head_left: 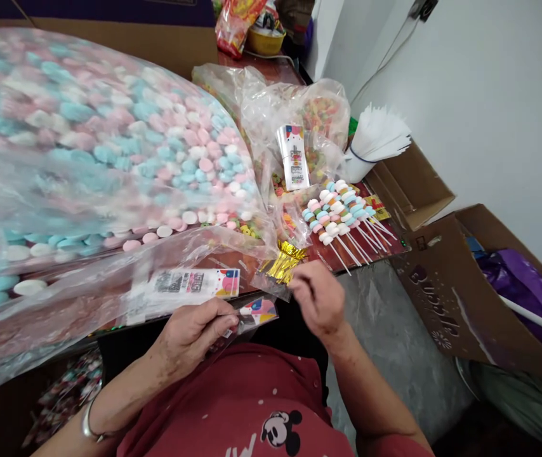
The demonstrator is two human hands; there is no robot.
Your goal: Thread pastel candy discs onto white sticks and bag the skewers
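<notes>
Printed bag (260, 311) is clamped in the left hand (195, 333). Right hand (319, 298) is curled near gold ties (282, 261); grip cannot be determined.

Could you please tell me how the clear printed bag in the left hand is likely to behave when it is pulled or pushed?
The clear printed bag is probably floppy, since it looks like thin, see-through film. It seems light, as the left hand merely pinches it between thumb and finger. Its shiny surface suggests it may be slippery.
</notes>
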